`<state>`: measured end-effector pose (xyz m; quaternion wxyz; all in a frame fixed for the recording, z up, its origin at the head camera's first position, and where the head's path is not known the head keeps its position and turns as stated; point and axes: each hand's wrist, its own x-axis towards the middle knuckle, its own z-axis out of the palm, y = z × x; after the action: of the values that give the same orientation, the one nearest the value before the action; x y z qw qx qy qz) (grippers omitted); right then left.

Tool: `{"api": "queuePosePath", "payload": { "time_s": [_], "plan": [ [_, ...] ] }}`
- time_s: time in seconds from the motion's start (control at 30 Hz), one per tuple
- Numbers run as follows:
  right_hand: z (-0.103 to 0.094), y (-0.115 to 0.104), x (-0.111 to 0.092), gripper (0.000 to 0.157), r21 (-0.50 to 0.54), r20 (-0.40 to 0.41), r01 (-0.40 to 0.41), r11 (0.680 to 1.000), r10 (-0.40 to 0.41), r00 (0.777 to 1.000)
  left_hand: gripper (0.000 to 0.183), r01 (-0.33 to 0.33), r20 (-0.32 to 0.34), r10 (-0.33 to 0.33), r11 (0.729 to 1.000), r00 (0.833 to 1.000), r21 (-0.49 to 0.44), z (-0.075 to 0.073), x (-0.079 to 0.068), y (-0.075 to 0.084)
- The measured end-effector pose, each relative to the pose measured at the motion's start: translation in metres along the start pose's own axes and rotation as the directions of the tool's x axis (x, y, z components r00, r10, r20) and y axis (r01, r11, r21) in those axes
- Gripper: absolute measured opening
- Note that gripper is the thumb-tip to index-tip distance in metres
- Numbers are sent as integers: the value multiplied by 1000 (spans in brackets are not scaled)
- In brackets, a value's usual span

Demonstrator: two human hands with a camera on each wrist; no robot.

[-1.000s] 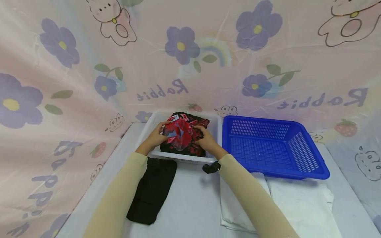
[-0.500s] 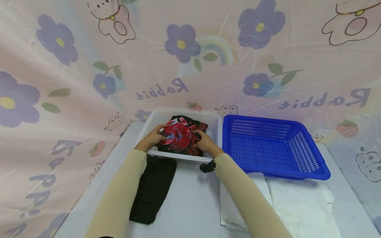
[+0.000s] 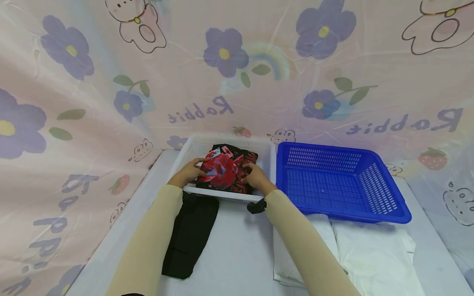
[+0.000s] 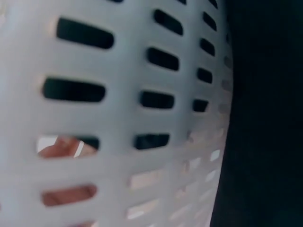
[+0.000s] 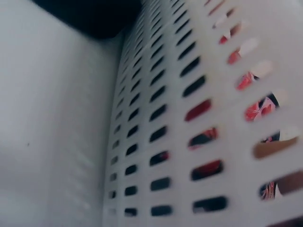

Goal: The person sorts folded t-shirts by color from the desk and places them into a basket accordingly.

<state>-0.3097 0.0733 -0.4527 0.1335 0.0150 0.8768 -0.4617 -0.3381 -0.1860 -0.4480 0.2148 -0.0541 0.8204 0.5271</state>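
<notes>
A folded black garment with a red print [image 3: 222,170] lies in a white slotted basket [image 3: 226,194]. My left hand [image 3: 187,172] rests on its left side, thumb and fingers spread on top. On the opposite side my right hand [image 3: 256,177] touches the cloth with bent, relaxed fingers. The left wrist view is filled by the basket wall [image 4: 125,113], with bits of hand behind its slots. Through the basket wall [image 5: 173,109] in the right wrist view, red and black cloth and part of a hand show. The fingertips' undersides are hidden.
A blue slotted basket [image 3: 322,213] stands right of the white one. Black folded cloth [image 3: 192,238] lies in front at left. White folded cloths [image 3: 377,255] lie in front of the blue basket. A patterned curtain [image 3: 237,94] hangs behind the table [image 3: 237,255].
The garment has sunk lower and slightly left in the white basket and lies flatter. Both hands moved a little left with it; over the last half second they have barely shifted.
</notes>
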Motion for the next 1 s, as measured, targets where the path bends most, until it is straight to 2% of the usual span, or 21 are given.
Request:
{"api": "queuePosePath", "payload": {
  "time_s": [0.2, 0.3, 0.5, 0.67, 0.73, 0.83, 1.0],
  "plan": [
    [3, -1, -1, 58, -140, -25, 53, 989, -57, 998, 65, 19, -14, -19, 1000, 1000, 1, -1, 1, -2],
    [5, 0, -1, 58, -197, -19, 48, 979, -53, 998, 64, 27, -4, -27, 999, 1000, 22, -1, 0, -3],
    [6, 2, 2, 56, -249, -6, 22, 968, -25, 1000, 63, 25, 20, -26, 997, 999, 77, 0, 0, -3],
    [5, 4, 1, 57, -226, -29, 24, 974, -31, 999, 62, 25, 12, -27, 995, 1000, 98, 2, 0, 0],
    [5, 5, 1, 57, -217, -48, 27, 976, -38, 998, 63, 17, -6, -16, 995, 1000, 94, 3, 0, 1],
    [5, 3, -1, 56, -219, -87, 44, 975, -65, 994, 64, -16, -73, 22, 997, 997, 78, 3, -1, 2],
    [2, -5, -7, 58, -216, -150, 86, 972, -120, 981, 62, -109, -168, 118, 992, 979, 62, -1, -4, 4]
  ]
}}
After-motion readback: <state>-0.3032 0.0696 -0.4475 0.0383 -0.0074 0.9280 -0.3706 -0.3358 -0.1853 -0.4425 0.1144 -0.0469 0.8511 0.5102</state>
